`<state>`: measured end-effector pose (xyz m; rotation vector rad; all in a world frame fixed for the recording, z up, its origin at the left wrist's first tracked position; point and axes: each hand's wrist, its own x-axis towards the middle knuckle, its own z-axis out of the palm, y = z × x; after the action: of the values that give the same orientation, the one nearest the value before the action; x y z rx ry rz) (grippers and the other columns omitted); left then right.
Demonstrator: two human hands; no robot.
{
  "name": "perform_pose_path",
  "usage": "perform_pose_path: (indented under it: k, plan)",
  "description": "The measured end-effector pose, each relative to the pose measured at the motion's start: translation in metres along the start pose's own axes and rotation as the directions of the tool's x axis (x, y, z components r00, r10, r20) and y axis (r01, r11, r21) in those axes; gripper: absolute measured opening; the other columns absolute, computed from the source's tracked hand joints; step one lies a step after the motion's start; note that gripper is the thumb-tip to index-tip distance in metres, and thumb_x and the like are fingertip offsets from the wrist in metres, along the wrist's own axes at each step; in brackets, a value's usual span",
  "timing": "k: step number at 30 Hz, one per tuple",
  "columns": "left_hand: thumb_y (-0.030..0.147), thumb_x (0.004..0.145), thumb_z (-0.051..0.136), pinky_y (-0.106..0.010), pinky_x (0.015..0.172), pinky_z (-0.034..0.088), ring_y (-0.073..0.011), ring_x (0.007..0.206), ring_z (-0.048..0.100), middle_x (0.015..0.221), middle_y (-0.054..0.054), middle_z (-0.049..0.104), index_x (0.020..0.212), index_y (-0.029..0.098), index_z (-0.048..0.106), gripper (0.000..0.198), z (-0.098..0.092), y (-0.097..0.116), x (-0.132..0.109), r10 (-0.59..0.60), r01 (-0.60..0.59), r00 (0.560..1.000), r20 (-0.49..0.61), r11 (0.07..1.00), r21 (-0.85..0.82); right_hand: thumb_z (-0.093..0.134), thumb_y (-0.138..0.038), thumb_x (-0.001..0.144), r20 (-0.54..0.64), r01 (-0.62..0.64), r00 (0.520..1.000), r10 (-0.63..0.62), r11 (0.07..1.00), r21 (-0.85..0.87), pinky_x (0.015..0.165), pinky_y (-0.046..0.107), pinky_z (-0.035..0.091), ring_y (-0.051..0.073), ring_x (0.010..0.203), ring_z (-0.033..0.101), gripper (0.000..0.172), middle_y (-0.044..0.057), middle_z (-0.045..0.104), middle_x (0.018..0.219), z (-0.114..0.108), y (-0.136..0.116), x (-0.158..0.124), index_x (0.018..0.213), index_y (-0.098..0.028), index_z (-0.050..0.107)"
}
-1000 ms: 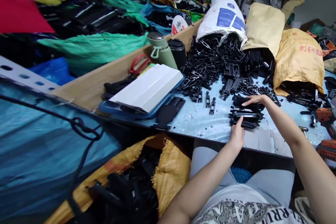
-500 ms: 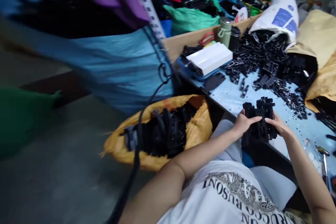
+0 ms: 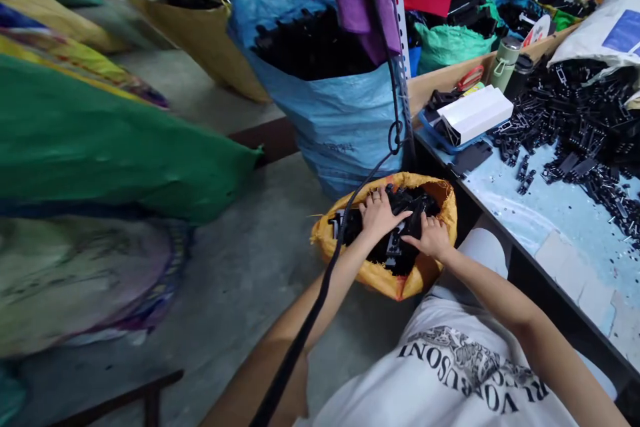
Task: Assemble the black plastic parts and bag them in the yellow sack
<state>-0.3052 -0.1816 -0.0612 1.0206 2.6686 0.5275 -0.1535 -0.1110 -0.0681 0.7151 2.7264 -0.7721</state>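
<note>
My left hand [image 3: 381, 217] rests on black plastic parts [image 3: 395, 247] inside a yellow woven sack [image 3: 383, 280], its fingers spread and its thumb stretched to the right. A ring shows on one of its fingers. Close by on the right, my right hand [image 3: 433, 237] lies on the same heap with thumb and fingers apart. Both hands are open, and black parts show between the two thumbs. The undersides of the fingers are hidden, as is the depth of the heap. A black cord [image 3: 330, 267] hangs across the view in front of the sack.
A blue sack [image 3: 340, 113] full of black parts stands behind the yellow one. On the right, the worktable [image 3: 530, 213] bears piled black pieces [image 3: 565, 120], a white box [image 3: 477, 115] and a green flask [image 3: 505, 63]. Green sheeting [image 3: 125, 140] spreads at left; a perforated post [image 3: 397, 20] rises behind.
Both hands have moved left and down from the table edge into the yellow sack. The black assemblies they held between them are now among the parts there. The view has turned left.
</note>
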Motion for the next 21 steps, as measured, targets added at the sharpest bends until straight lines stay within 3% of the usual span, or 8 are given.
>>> perform_pose_path:
  k: [1,3,5,8,10,15,18,21]
  plan:
    - [0.064,0.064,0.062,-0.054,0.098,0.028,-0.0456,0.124,0.034,0.135,-0.033,0.036,0.138,-0.003,0.024,0.107,0.01,-0.002,-0.002,0.017,-0.016,1.0,-0.011,0.997,0.069,0.044,-0.058,0.085,0.015,-0.006,1.0,0.009,0.985,-0.171,0.095,0.048,0.035,0.032,0.117,0.048,0.077,0.022,0.051,0.127,0.002,0.009,-0.003,0.142,-0.011,0.025]
    - [0.067,0.07,0.054,-0.051,0.095,0.031,-0.044,0.118,0.04,0.131,-0.032,0.041,0.139,-0.002,0.021,0.103,0.024,0.0,-0.007,0.065,-0.065,0.998,0.01,0.99,0.124,0.05,-0.052,0.084,0.08,0.005,0.997,0.023,0.944,-0.331,0.091,0.046,0.036,0.031,0.109,0.054,0.074,0.021,0.056,0.121,0.0,0.029,-0.01,0.142,-0.012,0.028]
    - [0.067,0.074,0.048,-0.048,0.094,0.032,-0.0417,0.115,0.043,0.129,-0.03,0.044,0.14,0.0,0.021,0.098,0.031,0.006,-0.014,0.125,-0.128,0.992,0.032,0.982,0.142,0.052,-0.039,0.085,0.179,0.052,0.984,0.028,0.904,-0.425,0.084,0.043,0.04,0.03,0.1,0.059,0.06,0.021,0.062,0.111,-0.005,0.044,-0.016,0.136,-0.012,0.039]
    - [0.062,0.079,0.044,-0.046,0.094,0.032,-0.0391,0.116,0.043,0.131,-0.028,0.043,0.142,0.002,0.019,0.09,0.038,0.019,-0.031,0.202,-0.204,0.979,0.025,0.965,0.168,0.046,-0.02,0.086,0.221,0.067,0.974,0.039,0.891,-0.449,0.076,0.04,0.042,0.029,0.09,0.063,0.03,0.02,0.067,0.095,-0.016,0.056,-0.022,0.11,-0.01,0.062]
    - [0.054,0.084,0.041,-0.046,0.096,0.031,-0.0375,0.121,0.04,0.136,-0.027,0.039,0.142,0.003,0.019,0.081,0.044,0.025,-0.047,0.253,-0.248,0.968,-0.002,0.951,0.183,0.044,-0.015,0.087,0.237,0.141,0.971,-0.039,0.892,-0.43,0.078,0.037,0.041,0.026,0.091,0.062,0.026,0.017,0.067,0.096,-0.024,0.058,-0.029,0.098,-0.011,0.066]
    - [0.036,0.091,0.033,-0.048,0.099,0.03,-0.0347,0.128,0.034,0.142,-0.023,0.034,0.141,0.011,0.031,0.056,0.057,0.017,-0.078,0.388,-0.374,0.921,-0.024,0.902,0.213,0.043,-0.027,0.09,0.189,0.394,0.918,-0.347,0.852,-0.346,0.083,0.032,0.036,0.018,0.096,0.056,0.023,0.007,0.064,0.1,-0.034,0.059,-0.06,0.095,-0.018,0.064]
    - [0.033,0.092,0.03,-0.049,0.094,0.036,-0.0333,0.123,0.041,0.138,-0.02,0.041,0.141,0.02,0.032,0.051,0.054,0.007,-0.064,0.336,-0.324,0.942,-0.014,0.917,0.234,0.039,-0.026,0.092,0.12,0.483,0.874,-0.471,0.809,-0.335,0.078,0.032,0.035,0.017,0.089,0.054,0.025,0.004,0.063,0.092,-0.029,0.058,-0.071,0.086,-0.018,0.062]
    - [0.033,0.092,0.027,-0.046,0.087,0.042,-0.0312,0.115,0.048,0.131,-0.019,0.048,0.143,0.023,0.026,0.052,0.043,0.007,-0.033,0.259,-0.261,0.965,0.037,0.933,0.248,0.043,-0.026,0.09,0.075,0.467,0.88,-0.469,0.824,-0.321,0.076,0.031,0.035,0.016,0.086,0.053,0.022,0.003,0.062,0.09,-0.024,0.055,-0.069,0.082,-0.018,0.061]
